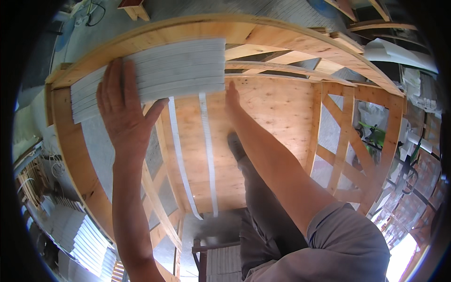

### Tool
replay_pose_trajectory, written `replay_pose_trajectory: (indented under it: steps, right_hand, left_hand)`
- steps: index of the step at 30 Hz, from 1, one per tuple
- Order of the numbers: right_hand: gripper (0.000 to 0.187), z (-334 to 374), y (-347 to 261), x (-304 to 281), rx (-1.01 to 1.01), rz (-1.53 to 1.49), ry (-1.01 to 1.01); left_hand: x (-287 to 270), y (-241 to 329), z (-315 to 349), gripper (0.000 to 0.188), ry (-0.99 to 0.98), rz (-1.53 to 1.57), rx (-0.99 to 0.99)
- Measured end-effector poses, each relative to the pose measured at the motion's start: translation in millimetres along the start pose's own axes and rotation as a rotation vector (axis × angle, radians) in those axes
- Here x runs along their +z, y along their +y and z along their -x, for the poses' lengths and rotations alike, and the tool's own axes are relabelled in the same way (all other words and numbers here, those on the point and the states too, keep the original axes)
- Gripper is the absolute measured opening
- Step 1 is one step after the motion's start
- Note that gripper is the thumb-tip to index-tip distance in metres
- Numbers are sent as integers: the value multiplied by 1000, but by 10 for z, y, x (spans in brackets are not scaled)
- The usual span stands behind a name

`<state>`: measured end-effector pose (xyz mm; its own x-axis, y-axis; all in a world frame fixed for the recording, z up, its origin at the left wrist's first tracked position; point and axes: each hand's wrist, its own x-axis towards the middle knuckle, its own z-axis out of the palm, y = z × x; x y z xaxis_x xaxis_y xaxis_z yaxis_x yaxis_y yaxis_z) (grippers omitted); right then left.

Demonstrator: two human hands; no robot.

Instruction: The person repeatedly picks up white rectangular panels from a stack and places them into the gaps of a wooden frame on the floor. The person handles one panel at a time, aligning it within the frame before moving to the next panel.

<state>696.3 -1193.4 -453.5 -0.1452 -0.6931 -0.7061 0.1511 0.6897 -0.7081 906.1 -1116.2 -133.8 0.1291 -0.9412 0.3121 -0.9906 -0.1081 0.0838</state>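
Inside a large wooden crate [272,122], a stack of thin light-grey boards [183,66] lies against the far left side. My left hand [123,105] rests on the near face of the stack, fingers stretched out and the thumb spread apart. At the right end of the stack is my right hand [232,97], seen edge-on with its fingers extended and pressed to or close beside the board ends. Neither hand wraps around anything. Two white straps [206,136] run from beneath the stack across the plywood floor toward me.
Slatted crate sides with diagonal braces [336,160] rise at right and left. My foot [236,145] is on the plywood floor. Another stack of grey boards [223,263] stands at the near edge. White sheeting [394,52] lies beyond the crate at far right.
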Motion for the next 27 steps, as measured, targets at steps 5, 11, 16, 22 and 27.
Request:
replay_pose_trajectory:
  steps: [5, 11, 16, 22, 27]
  right_hand:
    - [48, 324, 348, -1388, -103, 710, 41]
    - [53, 1654, 93, -3311, -320, 1445, -166]
    - [35, 2577, 72, -4327, -258, 1690, -292]
    - [43, 2972, 479, -4945, 5, 1222, -203]
    - [35, 3275, 383, -5043, -467, 1230, -423]
  left_hand:
    - [-97, 59, -28, 89, -30, -31, -35]
    - [-490, 245, 100, 83, 45, 65, -81]
    - [-714, 1003, 1419, 62, 60, 264, -399]
    - [-1263, 2200, 4778, 45, -690, 702, -852]
    - [-2053, 2873, 7528, 35, -760, 678, -968]
